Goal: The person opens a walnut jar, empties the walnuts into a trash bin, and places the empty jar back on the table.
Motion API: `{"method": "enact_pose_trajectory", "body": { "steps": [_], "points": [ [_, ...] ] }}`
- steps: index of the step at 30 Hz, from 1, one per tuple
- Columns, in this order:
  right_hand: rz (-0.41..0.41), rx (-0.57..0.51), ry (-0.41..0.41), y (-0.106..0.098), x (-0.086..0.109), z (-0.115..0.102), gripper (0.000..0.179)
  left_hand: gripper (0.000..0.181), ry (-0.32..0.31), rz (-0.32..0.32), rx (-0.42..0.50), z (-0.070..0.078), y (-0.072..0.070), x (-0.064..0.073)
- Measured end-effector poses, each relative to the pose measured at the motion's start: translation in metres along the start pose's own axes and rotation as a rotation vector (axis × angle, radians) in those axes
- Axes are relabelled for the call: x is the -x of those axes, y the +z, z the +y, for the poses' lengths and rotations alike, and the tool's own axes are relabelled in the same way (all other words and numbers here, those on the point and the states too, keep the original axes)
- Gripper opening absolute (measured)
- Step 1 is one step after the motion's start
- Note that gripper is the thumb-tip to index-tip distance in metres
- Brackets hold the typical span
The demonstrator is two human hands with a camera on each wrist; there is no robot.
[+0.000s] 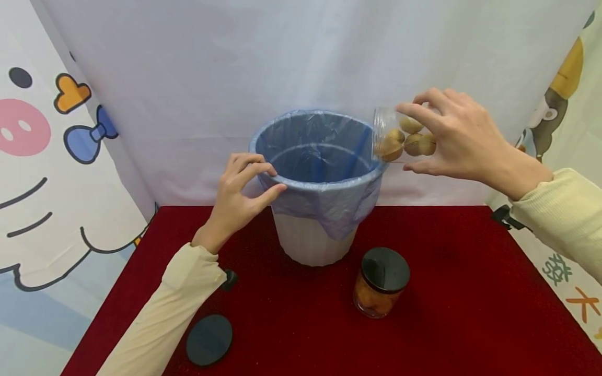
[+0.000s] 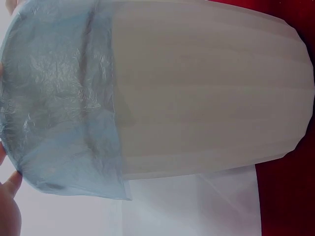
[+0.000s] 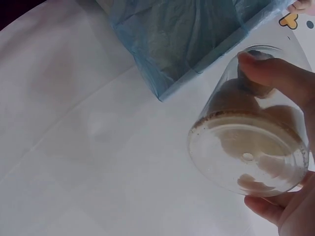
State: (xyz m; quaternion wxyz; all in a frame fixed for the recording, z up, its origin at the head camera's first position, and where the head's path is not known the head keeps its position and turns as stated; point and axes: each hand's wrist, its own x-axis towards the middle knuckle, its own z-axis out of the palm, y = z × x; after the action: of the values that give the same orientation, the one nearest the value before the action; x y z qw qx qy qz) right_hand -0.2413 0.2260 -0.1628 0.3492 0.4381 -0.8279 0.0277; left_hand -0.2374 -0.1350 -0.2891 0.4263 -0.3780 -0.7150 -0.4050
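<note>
A white trash bin [image 1: 312, 243] lined with a blue plastic bag [image 1: 345, 206] stands upright at the back of the table. My left hand [image 1: 240, 188] pinches its near left rim between thumb and fingers; in the left wrist view only the fingertips [image 2: 14, 182] show at the edge. At the bin's right rim, my right hand [image 1: 458, 138] grips a clear jar [image 1: 383, 122] tipped on its side, mouth facing the bin. Several round brown nuts [image 1: 392, 146] lie inside it. The jar's see-through base [image 3: 246, 152] faces the right wrist camera, with dark specks along its edge.
A second jar [image 1: 373, 297] with a dark lid and orange-brown contents stands on the red tablecloth [image 1: 291, 324], right of centre. A loose dark round lid [image 1: 209, 339] lies at front left. White cloth [image 1: 211, 62] hangs behind the bin, and printed cartoon panels flank the table.
</note>
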Motion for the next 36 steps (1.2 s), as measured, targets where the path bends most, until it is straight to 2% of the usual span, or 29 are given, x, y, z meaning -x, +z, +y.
{"method": "enact_pose_trajectory", "body": {
  "steps": [12,22,36],
  "points": [
    [0.024,0.061,-0.073,0.0035,-0.0042,0.0003,0.076,0.029,0.001,0.007,0.004,0.0004,0.0001,-0.0006],
    [0.004,0.112,-0.080,0.0037,-0.0071,-0.0013,0.079,0.028,0.001,0.008,0.010,0.0008,0.0009,0.0004],
    [0.024,0.117,-0.088,0.0067,-0.0077,-0.0006,0.077,0.027,0.000,0.009,0.016,-0.0006,0.0008,0.0010]
  ]
}}
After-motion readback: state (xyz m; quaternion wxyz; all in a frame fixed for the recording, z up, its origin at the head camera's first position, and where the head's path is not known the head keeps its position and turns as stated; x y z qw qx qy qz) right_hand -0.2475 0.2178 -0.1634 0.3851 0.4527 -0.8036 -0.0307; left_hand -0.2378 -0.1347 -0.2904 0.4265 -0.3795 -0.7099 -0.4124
